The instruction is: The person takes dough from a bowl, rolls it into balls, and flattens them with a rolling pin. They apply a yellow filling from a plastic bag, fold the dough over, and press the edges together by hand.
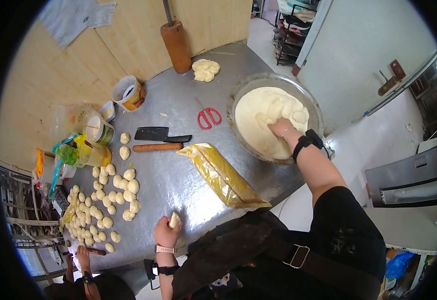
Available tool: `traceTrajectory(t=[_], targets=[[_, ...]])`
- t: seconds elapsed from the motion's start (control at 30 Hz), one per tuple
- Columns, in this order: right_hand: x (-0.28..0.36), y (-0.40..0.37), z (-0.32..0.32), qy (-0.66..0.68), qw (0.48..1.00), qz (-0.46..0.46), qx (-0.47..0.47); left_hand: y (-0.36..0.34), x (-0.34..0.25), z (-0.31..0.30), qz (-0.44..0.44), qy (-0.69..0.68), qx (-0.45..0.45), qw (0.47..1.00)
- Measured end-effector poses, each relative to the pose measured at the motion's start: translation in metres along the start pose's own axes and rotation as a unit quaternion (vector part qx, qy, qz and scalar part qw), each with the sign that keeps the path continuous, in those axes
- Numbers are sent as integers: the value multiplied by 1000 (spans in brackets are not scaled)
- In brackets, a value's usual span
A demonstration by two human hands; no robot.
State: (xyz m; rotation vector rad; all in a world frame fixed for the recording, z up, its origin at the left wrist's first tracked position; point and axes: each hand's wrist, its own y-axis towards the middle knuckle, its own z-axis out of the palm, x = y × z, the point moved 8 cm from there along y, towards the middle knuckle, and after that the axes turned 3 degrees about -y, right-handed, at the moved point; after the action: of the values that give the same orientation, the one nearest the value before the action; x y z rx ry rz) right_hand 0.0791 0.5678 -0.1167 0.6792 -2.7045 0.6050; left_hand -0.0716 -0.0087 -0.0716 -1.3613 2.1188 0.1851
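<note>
My left hand, at the table's front edge, is closed around a small pale piece of dough. My right hand reaches into a wide metal basin of cream-coloured powder. Its fingers are drawn together at the powder beside flattened dough pieces; whatever is between them is hidden. On the table between my hands lies a yellowish plastic-wrapped package. Beyond it are a wooden rolling pin, a black cleaver and red-handled scissors.
Many dough balls cover the table's left side. Another person's hand is beside them near a small wooden stick. Tubs line the wall. At the back are a dough lump and a thick wooden roller.
</note>
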Motion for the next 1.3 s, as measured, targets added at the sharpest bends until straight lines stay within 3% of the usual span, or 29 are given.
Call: traceTrajectory(t=[0.1,0.2,0.3,0.4,0.5,0.6,0.63,0.73,0.83,0.9,0.93,0.97,1.03,1.13,1.17,1.2,1.23,1.27,1.3], targets=[[22,4,17,122,991,-11,60,3,-2,3,7,-10,5,1000],[60,-6,-14,65,969,-184,-154,-1,-2,-5,-30,-31,20,999],[84,-13,9,192,950,-236,76,-5,7,-9,-19,-18,7,1000],[39,26,14,71,997,-7,-19,-5,6,-11,-8,-9,-6,1000],[71,16,53,33,988,-149,-20,-4,-2,-5,-1,10,2,1000],[93,-5,57,337,919,-148,141,0,-3,0,-33,-49,7,998],[96,-26,40,370,908,-2,197,1,-1,3,-50,-82,11,995],[83,-23,47,197,949,43,244,7,4,12,-24,-93,8,995],[94,-30,55,414,832,13,368,9,7,17,-39,-71,54,995],[85,-2,6,283,951,-65,102,11,9,24,-57,-88,87,991],[85,2,-22,202,974,-98,-36,12,5,23,-38,-89,81,992],[83,8,-21,346,934,-93,2,13,5,25,-32,-90,88,992],[85,16,-18,611,784,-82,68,16,5,34,-20,-121,114,986],[74,2,-51,326,929,-73,-159,25,-16,48,-3,-253,183,950],[106,-50,-46,387,912,-90,-102,27,-47,41,3,-322,215,922],[126,-67,-8,282,924,-256,-36,29,-77,37,8,-389,246,888],[165,-112,8,184,909,-366,77,32,-104,36,30,-440,275,854],[197,-173,7,109,871,-471,83,34,-135,31,69,-470,292,830],[197,-197,40,321,847,-355,232,39,-160,30,101,-479,299,819]])
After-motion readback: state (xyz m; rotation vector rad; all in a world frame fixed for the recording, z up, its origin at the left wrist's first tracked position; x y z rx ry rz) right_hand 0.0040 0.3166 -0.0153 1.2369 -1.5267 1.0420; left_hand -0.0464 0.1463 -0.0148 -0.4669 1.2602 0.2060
